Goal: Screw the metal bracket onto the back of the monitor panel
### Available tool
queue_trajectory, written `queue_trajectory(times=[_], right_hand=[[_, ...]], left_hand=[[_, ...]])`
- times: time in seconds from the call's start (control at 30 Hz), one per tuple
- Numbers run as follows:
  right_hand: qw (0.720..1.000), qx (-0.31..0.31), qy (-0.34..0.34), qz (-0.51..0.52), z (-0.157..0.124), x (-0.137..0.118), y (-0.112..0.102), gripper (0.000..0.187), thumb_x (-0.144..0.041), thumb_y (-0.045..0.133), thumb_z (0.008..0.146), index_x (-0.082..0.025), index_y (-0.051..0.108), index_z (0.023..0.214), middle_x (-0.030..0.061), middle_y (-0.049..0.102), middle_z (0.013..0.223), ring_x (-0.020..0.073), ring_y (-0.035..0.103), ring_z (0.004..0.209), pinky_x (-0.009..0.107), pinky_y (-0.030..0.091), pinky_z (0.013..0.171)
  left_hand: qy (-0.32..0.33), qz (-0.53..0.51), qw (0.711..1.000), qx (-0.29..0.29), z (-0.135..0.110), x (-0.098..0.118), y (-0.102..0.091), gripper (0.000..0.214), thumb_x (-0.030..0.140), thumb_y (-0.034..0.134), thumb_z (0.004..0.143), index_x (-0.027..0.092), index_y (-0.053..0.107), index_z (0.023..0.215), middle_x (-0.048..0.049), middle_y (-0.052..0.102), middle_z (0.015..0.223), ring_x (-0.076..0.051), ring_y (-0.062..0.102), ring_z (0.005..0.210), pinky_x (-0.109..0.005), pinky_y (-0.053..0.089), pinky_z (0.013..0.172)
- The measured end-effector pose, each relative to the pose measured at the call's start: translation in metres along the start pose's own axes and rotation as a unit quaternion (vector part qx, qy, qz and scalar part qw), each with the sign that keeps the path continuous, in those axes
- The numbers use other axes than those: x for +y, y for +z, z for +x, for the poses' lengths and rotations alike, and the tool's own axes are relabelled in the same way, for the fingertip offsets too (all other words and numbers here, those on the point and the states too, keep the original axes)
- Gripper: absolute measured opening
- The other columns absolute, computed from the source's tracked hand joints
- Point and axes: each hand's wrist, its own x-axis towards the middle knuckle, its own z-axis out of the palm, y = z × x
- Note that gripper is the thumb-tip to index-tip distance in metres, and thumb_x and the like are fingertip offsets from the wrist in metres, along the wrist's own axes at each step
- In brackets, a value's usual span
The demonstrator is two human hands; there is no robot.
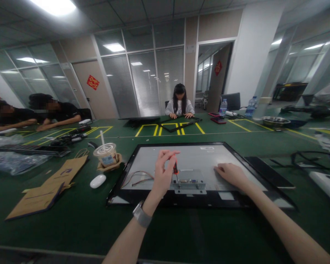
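Observation:
A flat display panel (143,157) with a grey back and black frame lies before me on the green table. Near its front edge sits a metal bracket with ports (189,187). My left hand (165,170) grips the red handle of a screwdriver (175,167), holding it upright with the shaft pointing down at the bracket's left end. Whether the tip touches a screw is too small to see. My right hand (232,174) rests on the panel's right part, fingers loosely bent and holding nothing visible. Thin cables (139,176) lie on the panel, left of the bracket.
Left of the panel are an iced drink cup (106,154), a white mouse (98,181) and brown paper bags (49,190). A dark flat slab (269,171) lies to the right. Across the table a person (179,102) touches a black frame (178,126); others sit left.

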Motion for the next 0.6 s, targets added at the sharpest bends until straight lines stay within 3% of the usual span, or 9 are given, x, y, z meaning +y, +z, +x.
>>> queue_trajectory(times=[0.1,0.2,0.43,0.6], right_hand=[[1.000,-0.002,-0.003,0.008,-0.0014,-0.0010,-0.0015,0.042,-0.038,0.035,0.094,-0.018,0.068,0.080,0.0119,0.072,0.083,0.0237,0.065,0.078,0.029,0.037,0.063],[1.000,0.002,-0.003,0.009,-0.0015,-0.0006,-0.0012,0.041,-0.038,0.034,0.094,-0.018,0.068,0.080,0.0120,0.072,0.082,0.0243,0.065,0.078,0.030,0.037,0.062],[1.000,0.000,-0.004,0.019,0.0012,0.0026,0.0029,0.042,-0.039,0.034,0.093,-0.019,0.067,0.078,0.0108,0.072,0.081,0.0231,0.065,0.076,0.029,0.037,0.060],[1.000,-0.008,0.002,0.022,0.0014,0.0022,0.0020,0.042,-0.039,0.034,0.093,-0.019,0.068,0.078,0.0114,0.071,0.082,0.0227,0.065,0.076,0.029,0.037,0.061]], left_hand=[[-0.024,-0.040,0.999,-0.016,-0.0013,0.0021,0.0007,0.033,0.030,0.039,0.094,0.018,0.065,0.110,-0.0078,0.063,0.100,-0.018,0.058,0.093,-0.032,0.045,0.087],[-0.049,-0.058,0.997,-0.017,-0.0023,0.0008,0.0016,0.032,0.032,0.042,0.093,0.018,0.060,0.116,-0.0071,0.066,0.093,-0.017,0.059,0.089,-0.031,0.047,0.082],[0.000,0.023,0.999,0.038,-0.0001,-0.0018,0.0011,0.017,0.031,0.058,0.085,0.019,0.070,0.089,-0.0025,0.054,0.082,-0.014,0.052,0.075,-0.027,0.044,0.076],[-0.026,-0.029,0.999,0.008,-0.0002,-0.0014,0.0005,0.032,0.029,0.040,0.093,0.019,0.065,0.113,-0.0067,0.061,0.099,-0.016,0.057,0.089,-0.029,0.044,0.083]])
